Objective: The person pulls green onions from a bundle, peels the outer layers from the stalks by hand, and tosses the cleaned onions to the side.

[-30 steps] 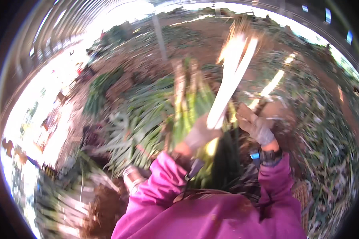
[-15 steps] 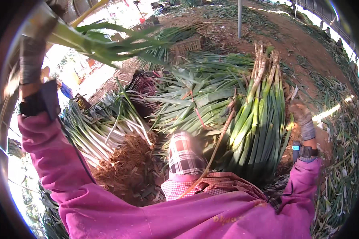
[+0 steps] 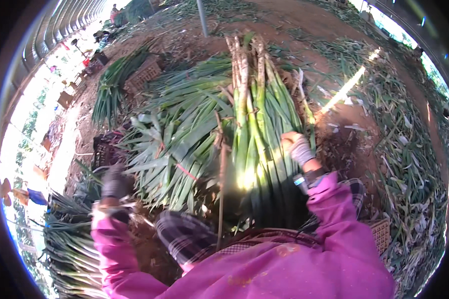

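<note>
Currently, a bundle of leeks (image 3: 257, 117) lies straight in front of the seated person, pale ends pointing away and dark green leaves running toward the lap. The right hand (image 3: 296, 147), in a greyish covering, is at the bundle's right side, its fingers bent in toward the palm; whether they are clamped on a leaf cannot be told. The left hand (image 3: 115, 183) is a dark blur well apart from the bundle, so its finger state cannot be told either. It is above the gap between a leafy green heap (image 3: 167, 134) and a row of onions (image 3: 75, 251) with white stalks at lower left. A red tie (image 3: 186, 172) crosses the heap. A thin brown stick (image 3: 221, 189) stands between that heap and the bundle, beside a plaid-covered knee (image 3: 184, 236). A woven basket (image 3: 382, 235) sits near the right elbow, and leaf scraps (image 3: 409, 184) cover the ground beyond.
</note>
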Demonstrator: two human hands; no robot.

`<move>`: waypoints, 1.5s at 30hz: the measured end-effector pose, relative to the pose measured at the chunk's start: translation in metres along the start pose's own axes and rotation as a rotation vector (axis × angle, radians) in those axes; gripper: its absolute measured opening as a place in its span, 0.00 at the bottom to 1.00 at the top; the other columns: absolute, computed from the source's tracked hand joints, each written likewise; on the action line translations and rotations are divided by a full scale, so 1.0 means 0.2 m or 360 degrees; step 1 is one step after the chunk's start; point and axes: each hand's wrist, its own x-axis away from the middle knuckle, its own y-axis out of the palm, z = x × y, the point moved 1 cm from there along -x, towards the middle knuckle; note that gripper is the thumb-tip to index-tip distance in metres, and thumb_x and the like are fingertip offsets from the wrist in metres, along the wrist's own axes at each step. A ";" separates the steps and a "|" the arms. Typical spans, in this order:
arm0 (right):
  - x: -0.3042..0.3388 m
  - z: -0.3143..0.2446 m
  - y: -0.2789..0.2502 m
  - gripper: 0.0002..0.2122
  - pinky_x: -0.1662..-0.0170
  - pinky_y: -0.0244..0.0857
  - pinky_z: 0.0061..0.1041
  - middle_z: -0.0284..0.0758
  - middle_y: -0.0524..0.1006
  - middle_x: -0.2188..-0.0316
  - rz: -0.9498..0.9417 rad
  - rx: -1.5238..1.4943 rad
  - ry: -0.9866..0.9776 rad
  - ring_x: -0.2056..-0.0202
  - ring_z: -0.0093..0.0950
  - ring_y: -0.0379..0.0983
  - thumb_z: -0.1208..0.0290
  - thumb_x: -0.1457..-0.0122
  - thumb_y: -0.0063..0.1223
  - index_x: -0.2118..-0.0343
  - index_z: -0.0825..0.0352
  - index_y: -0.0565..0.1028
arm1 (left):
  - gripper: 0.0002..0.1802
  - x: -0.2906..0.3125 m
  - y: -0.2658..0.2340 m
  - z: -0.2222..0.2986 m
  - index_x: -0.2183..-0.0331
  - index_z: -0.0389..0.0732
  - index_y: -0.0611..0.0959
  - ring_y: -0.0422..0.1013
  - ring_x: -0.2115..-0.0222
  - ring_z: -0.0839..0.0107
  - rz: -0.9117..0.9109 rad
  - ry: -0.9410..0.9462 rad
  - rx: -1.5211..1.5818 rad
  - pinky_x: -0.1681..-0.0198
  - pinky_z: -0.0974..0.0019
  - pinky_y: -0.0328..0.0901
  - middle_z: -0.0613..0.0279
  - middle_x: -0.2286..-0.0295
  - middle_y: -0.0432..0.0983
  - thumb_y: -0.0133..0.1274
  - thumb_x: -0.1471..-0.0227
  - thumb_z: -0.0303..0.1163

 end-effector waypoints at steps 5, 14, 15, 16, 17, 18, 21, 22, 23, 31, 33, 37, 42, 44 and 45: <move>-0.06 -0.19 0.41 0.10 0.62 0.66 0.30 0.43 0.76 0.66 0.0350 0.0140 -0.0034 0.66 0.38 0.73 0.75 0.52 0.53 0.65 0.67 0.75 | 0.52 -0.09 0.48 1.42 0.44 0.39 0.55 0.58 0.47 0.52 -0.0213 0.0112 0.0021 0.46 0.55 0.56 0.46 0.48 0.59 0.60 0.63 0.53; -0.17 -0.10 0.40 0.24 0.59 0.66 0.32 0.51 0.75 0.67 -0.0431 0.0052 0.0884 0.67 0.42 0.74 0.59 0.58 0.60 0.59 0.69 0.72 | 0.42 0.09 0.49 1.52 0.51 0.33 0.61 0.68 0.61 0.47 -0.0351 -0.0072 0.0767 0.57 0.57 0.65 0.43 0.61 0.68 0.63 0.66 0.33; -0.11 0.05 0.38 0.23 0.60 0.66 0.30 0.49 0.76 0.69 -0.0321 -0.0203 0.0974 0.68 0.41 0.74 0.62 0.59 0.61 0.60 0.71 0.72 | 0.38 0.20 0.40 1.61 0.51 0.32 0.62 0.68 0.61 0.47 -0.0462 0.0086 0.0996 0.58 0.57 0.65 0.41 0.63 0.69 0.60 0.62 0.32; -0.09 -0.12 0.36 0.22 0.61 0.66 0.30 0.49 0.76 0.70 -0.0310 -0.0136 0.0862 0.68 0.39 0.74 0.63 0.60 0.61 0.62 0.71 0.73 | 0.39 0.32 0.30 1.57 0.49 0.31 0.59 0.68 0.61 0.47 -0.0384 0.0198 0.0760 0.58 0.57 0.65 0.40 0.62 0.69 0.58 0.61 0.31; -0.08 -0.29 0.25 0.21 0.62 0.67 0.29 0.48 0.76 0.70 -0.0261 -0.0045 0.0764 0.69 0.38 0.75 0.64 0.60 0.61 0.64 0.72 0.73 | 0.40 0.41 0.24 1.56 0.47 0.30 0.57 0.68 0.60 0.48 -0.0326 0.0350 0.0543 0.59 0.57 0.65 0.39 0.61 0.69 0.56 0.59 0.31; -0.07 -0.20 0.21 0.23 0.54 0.65 0.30 0.48 0.75 0.62 -0.0234 -0.0008 0.0710 0.59 0.41 0.72 0.62 0.60 0.59 0.60 0.69 0.73 | 0.39 0.46 0.21 1.61 0.47 0.38 0.58 0.68 0.61 0.46 -0.0399 0.0407 0.0817 0.60 0.52 0.64 0.39 0.59 0.67 0.56 0.59 0.34; -0.06 -0.14 0.26 0.24 0.53 0.64 0.30 0.47 0.75 0.62 -0.0336 -0.0097 0.0756 0.58 0.39 0.72 0.65 0.60 0.60 0.57 0.68 0.71 | 0.44 0.48 0.28 1.63 0.45 0.32 0.55 0.69 0.62 0.48 -0.0592 0.0465 0.0613 0.60 0.55 0.65 0.40 0.60 0.69 0.56 0.60 0.36; -0.04 -0.18 0.27 0.20 0.56 0.65 0.29 0.47 0.76 0.65 -0.0233 -0.0103 0.0696 0.61 0.37 0.73 0.67 0.60 0.62 0.61 0.64 0.74 | 0.44 0.49 0.28 1.65 0.45 0.32 0.55 0.69 0.62 0.48 -0.0599 0.0465 0.0611 0.60 0.55 0.65 0.40 0.60 0.69 0.56 0.60 0.36; -0.05 -0.16 0.30 0.23 0.54 0.64 0.29 0.46 0.76 0.64 -0.0361 -0.0290 0.0645 0.60 0.37 0.72 0.69 0.58 0.61 0.56 0.64 0.70 | 0.43 0.50 0.27 1.68 0.45 0.32 0.56 0.69 0.62 0.48 -0.0583 0.0563 0.0667 0.61 0.55 0.65 0.41 0.61 0.70 0.56 0.59 0.37; 0.01 -0.19 0.25 0.36 0.53 0.63 0.31 0.44 0.72 0.61 -0.0159 -0.0255 0.0559 0.59 0.38 0.70 0.73 0.64 0.64 0.48 0.67 0.60 | 0.40 0.56 0.27 1.68 0.47 0.31 0.60 0.70 0.62 0.48 -0.0944 0.0405 0.1337 0.60 0.55 0.65 0.40 0.62 0.71 0.57 0.59 0.37; 0.03 -0.12 0.25 0.39 0.53 0.63 0.33 0.44 0.71 0.62 -0.0087 -0.0210 0.0467 0.58 0.40 0.69 0.73 0.66 0.65 0.47 0.66 0.58 | 0.39 0.53 0.16 1.74 0.47 0.32 0.61 0.70 0.62 0.48 -0.0891 0.0521 0.1075 0.61 0.55 0.66 0.40 0.63 0.71 0.56 0.58 0.36; 0.05 -0.07 0.25 0.38 0.54 0.63 0.35 0.45 0.70 0.58 0.0100 -0.0076 0.0206 0.57 0.42 0.68 0.74 0.63 0.63 0.46 0.63 0.58 | 0.38 0.54 0.17 1.75 0.46 0.32 0.60 0.71 0.63 0.48 -0.0945 0.0576 0.1131 0.61 0.56 0.66 0.40 0.65 0.72 0.55 0.58 0.35; 0.08 -0.15 0.14 0.37 0.53 0.62 0.39 0.45 0.69 0.55 -0.0008 0.0177 0.0215 0.57 0.46 0.67 0.72 0.58 0.58 0.43 0.60 0.54 | 0.40 0.52 0.18 1.78 0.45 0.34 0.60 0.72 0.65 0.50 -0.1067 0.0493 0.1145 0.62 0.58 0.66 0.40 0.68 0.72 0.55 0.60 0.33; 0.09 -0.17 0.12 0.37 0.52 0.61 0.39 0.45 0.69 0.55 0.0007 0.0258 0.0197 0.57 0.45 0.66 0.72 0.58 0.58 0.43 0.60 0.54 | 0.39 0.54 0.18 1.78 0.45 0.35 0.60 0.72 0.65 0.50 -0.1058 0.0497 0.1188 0.62 0.58 0.66 0.41 0.68 0.73 0.54 0.60 0.32; 0.10 -0.18 0.12 0.37 0.51 0.60 0.38 0.45 0.69 0.55 0.0017 0.0342 0.0176 0.56 0.45 0.66 0.72 0.58 0.58 0.43 0.61 0.54 | 0.39 0.56 0.16 1.78 0.45 0.36 0.60 0.72 0.65 0.50 -0.1047 0.0498 0.1238 0.62 0.58 0.66 0.41 0.68 0.73 0.54 0.60 0.32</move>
